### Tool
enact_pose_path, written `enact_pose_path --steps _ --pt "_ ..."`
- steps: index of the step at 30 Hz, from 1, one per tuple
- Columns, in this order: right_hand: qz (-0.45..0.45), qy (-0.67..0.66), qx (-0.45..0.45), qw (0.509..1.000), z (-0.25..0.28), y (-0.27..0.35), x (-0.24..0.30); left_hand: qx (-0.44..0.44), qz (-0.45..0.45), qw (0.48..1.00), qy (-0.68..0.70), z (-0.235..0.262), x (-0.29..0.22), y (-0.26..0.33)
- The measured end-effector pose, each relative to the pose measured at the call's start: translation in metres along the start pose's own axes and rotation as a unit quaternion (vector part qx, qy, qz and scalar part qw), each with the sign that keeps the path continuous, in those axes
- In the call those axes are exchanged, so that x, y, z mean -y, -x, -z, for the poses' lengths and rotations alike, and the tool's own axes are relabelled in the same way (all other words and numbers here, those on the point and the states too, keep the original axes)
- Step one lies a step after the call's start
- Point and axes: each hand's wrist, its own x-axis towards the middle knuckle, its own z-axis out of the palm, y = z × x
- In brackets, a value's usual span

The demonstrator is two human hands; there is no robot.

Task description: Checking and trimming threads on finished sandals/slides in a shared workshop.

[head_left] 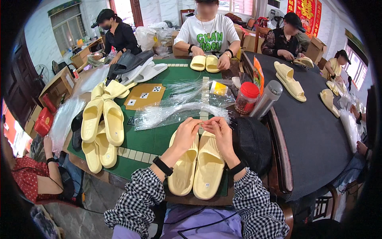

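A pair of pale yellow slide slippers (209, 171) lies side by side in front of me, soles down, toes pointing away. Just above their toe straps, my left hand (186, 134) and my right hand (220, 133) meet with fingertips pinched together. Whatever is between the fingers is too small to make out. Beyond my hands, a bundle of clear plastic strips (181, 109) rests in a transparent bag on the green mat (137, 139). To the left, several more yellow slippers (113, 121) are piled on each other.
A red-lidded jar (247, 97) and a grey flask (267, 98) stand at right, near a black bag (251, 139). Dark slippers (129, 63) are heaped farther left. Across the table, a person (209, 34) handles another yellow pair (205, 63). A black table (306, 135) adjoins on the right.
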Motion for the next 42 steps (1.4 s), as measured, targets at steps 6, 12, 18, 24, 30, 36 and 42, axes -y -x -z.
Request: enact_pose_path --steps 6,12,18,24,30,36,42 --pt "0.035 0.181 -0.016 0.983 0.006 0.002 0.004 0.071 0.105 0.991 0.053 0.003 -0.013 0.0" --pt "0.018 0.098 -0.03 0.995 0.002 0.002 -0.001 0.039 0.05 0.995 0.082 -0.002 -0.003 0.004" --pt "0.009 0.128 -0.023 0.991 0.004 0.001 -0.003 0.064 0.056 0.993 0.077 -0.001 -0.005 0.003" --pt "0.02 0.174 -0.014 0.984 0.003 0.003 -0.001 0.067 0.063 0.994 0.063 -0.003 -0.005 0.003" --pt "0.003 0.165 -0.026 0.986 0.002 0.002 -0.004 0.064 0.078 0.991 0.083 -0.003 -0.004 0.005" --pt "0.003 0.139 -0.004 0.99 0.003 0.002 -0.008 0.071 0.086 0.993 0.048 -0.001 -0.005 0.004" --pt "0.059 0.215 -0.024 0.974 0.011 0.003 -0.009 0.065 0.097 0.991 0.066 -0.01 -0.008 0.003"
